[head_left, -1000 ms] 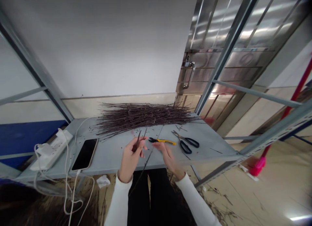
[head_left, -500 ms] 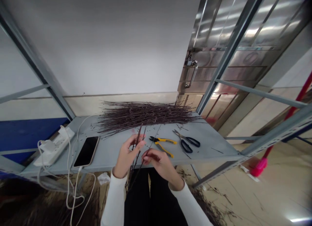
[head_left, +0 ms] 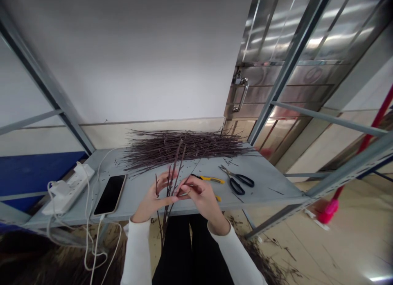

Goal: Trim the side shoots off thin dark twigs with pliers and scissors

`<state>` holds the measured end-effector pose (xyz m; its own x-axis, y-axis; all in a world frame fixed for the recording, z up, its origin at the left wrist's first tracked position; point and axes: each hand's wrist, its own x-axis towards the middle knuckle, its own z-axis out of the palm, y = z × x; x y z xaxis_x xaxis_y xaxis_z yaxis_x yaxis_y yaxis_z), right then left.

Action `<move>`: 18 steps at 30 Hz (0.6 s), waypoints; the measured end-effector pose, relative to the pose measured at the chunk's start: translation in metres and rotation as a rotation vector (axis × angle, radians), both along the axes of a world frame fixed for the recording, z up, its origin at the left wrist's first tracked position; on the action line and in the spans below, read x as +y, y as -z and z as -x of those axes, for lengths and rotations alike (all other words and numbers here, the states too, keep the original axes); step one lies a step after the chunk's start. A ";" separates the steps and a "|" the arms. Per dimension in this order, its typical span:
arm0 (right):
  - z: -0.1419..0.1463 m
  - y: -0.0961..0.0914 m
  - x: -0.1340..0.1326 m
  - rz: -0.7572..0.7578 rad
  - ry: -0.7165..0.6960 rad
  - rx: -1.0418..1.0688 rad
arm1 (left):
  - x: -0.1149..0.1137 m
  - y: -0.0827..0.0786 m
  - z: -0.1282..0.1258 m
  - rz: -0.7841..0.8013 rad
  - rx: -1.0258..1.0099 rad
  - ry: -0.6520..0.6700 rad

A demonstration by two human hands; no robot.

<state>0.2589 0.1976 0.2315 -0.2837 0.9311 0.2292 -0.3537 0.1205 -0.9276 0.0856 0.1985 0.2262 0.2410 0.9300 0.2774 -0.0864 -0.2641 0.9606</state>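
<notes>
A few thin dark twigs stand roughly upright in front of me, their lower ends hanging past the table edge over my lap. My left hand curls loosely around them, thumb across the front. Close beside it on the right, my right hand is closed in a pinch on a thinner twig that slants up to the right. Behind both hands lies a large pile of dark twigs. Yellow-handled cutting pliers rest partly hidden behind my right hand. Dark-handled scissors lie farther right.
On the left of the grey tabletop are a phone with a cable plugged in and a white power strip. Metal shelf posts frame both sides. Twig scraps litter the floor.
The held twigs have risen, their tips now overlapping the pile. My left hand has shifted left with its fingers spread wider. My right hand has come up against the twigs, covering more of the pliers.
</notes>
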 end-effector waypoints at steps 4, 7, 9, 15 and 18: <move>0.002 -0.001 0.005 -0.022 0.054 -0.020 | 0.000 0.005 -0.013 0.136 -0.080 0.025; 0.000 0.002 0.006 -0.045 0.096 -0.068 | 0.000 0.006 -0.026 0.179 -0.121 -0.061; -0.003 0.006 0.005 -0.084 0.158 -0.117 | -0.001 0.004 -0.034 0.184 -0.120 -0.109; -0.058 0.051 0.022 -0.200 0.594 -0.495 | -0.001 0.000 -0.054 0.204 -0.119 -0.206; -0.111 0.088 0.045 -0.318 0.844 -0.971 | -0.001 0.002 -0.058 0.211 -0.144 -0.236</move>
<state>0.3696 0.2431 0.1431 0.1809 0.8452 0.5029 0.7236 0.2319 -0.6501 0.1439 0.1978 0.2244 -0.0149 0.9959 0.0888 -0.1849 -0.0900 0.9786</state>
